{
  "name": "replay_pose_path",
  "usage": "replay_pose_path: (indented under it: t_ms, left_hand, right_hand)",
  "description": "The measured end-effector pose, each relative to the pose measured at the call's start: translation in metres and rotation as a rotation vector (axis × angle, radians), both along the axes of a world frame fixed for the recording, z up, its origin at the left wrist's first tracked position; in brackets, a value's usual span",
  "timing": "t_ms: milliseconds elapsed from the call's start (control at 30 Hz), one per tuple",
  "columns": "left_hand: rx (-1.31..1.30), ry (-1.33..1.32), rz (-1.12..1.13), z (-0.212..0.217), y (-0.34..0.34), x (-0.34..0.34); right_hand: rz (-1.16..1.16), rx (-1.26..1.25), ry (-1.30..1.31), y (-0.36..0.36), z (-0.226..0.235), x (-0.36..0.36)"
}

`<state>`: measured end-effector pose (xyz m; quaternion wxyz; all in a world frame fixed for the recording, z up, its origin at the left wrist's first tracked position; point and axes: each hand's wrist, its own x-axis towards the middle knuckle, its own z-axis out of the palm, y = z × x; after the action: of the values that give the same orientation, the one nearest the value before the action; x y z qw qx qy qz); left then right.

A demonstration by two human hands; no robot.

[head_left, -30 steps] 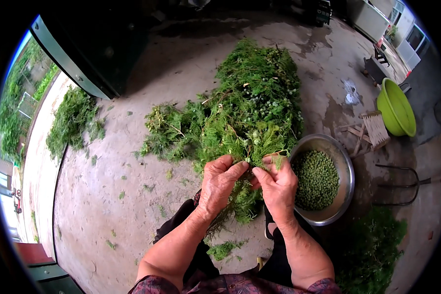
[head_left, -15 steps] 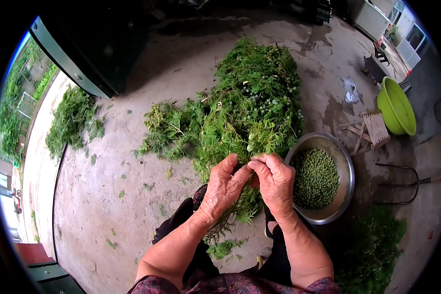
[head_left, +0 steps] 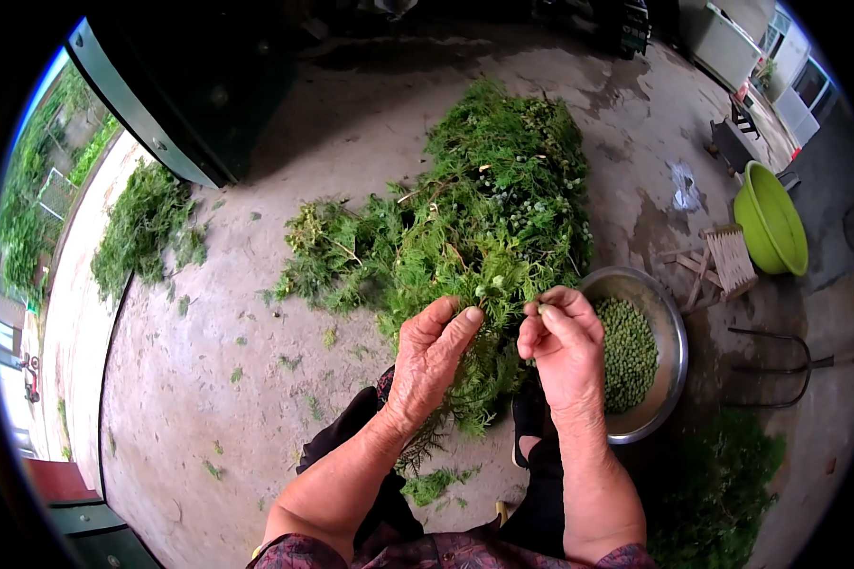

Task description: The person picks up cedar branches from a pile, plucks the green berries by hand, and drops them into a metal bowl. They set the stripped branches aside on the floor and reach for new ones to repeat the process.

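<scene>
My left hand (head_left: 429, 356) is closed, its thumb and forefinger pinching a leafy evergreen sprig (head_left: 484, 375) that hangs down between my hands. Apart from it, my right hand (head_left: 571, 351) is closed too, with a small green cone (head_left: 542, 308) at the tips of thumb and forefinger. Just beyond both hands lies a large heap of cut evergreen branches (head_left: 503, 180), dotted with pale green cones. A round steel basin (head_left: 675, 341) stands right beside my right hand, partly hidden by it. Many small green cones (head_left: 631, 356) fill its bottom.
A small wooden stool (head_left: 728, 261) and a lime-green tub (head_left: 769, 218) stand to the right, with a pitchfork (head_left: 807, 370) on the floor nearer me. More cut greenery (head_left: 147, 228) lies far left, and another pile (head_left: 712, 484) sits near right. Scraps litter the concrete floor (head_left: 190, 370).
My hands were together at the sprig and are now apart. The right one has moved right toward the basin with a small green cone; the left has barely moved.
</scene>
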<state>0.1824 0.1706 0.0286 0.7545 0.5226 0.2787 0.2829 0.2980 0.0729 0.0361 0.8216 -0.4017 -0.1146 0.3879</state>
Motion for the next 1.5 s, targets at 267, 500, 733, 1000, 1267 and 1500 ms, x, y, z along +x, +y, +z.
replay_pose_path:
  t_ms: [267,500,733,1000,1267,1500]
  left_hand:
    - [0.040,-0.005,-0.014,-0.007,0.002,-0.003]
    - [-0.027,0.016,-0.078,0.010,0.000,-0.003]
    - [0.005,0.107,-0.086,0.008,0.002,-0.006]
    - [-0.184,0.062,-0.118,0.012,0.005,-0.008]
    - [0.006,0.183,-0.078,0.007,0.002,-0.005]
    - [-0.098,0.153,-0.113,0.012,0.002,-0.005]
  right_hand:
    - [-0.095,-0.144,-0.530,0.002,0.015,-0.017]
    - [-0.045,-0.294,-0.661,0.006,0.002,-0.015]
    - [0.106,-0.315,-0.325,0.006,0.005,-0.017]
    - [0.176,-0.248,-0.022,0.003,0.003,-0.014]
    - [0.107,-0.299,-0.454,0.008,-0.005,-0.021]
    - [0.192,-0.190,0.000,0.002,-0.004,-0.009]
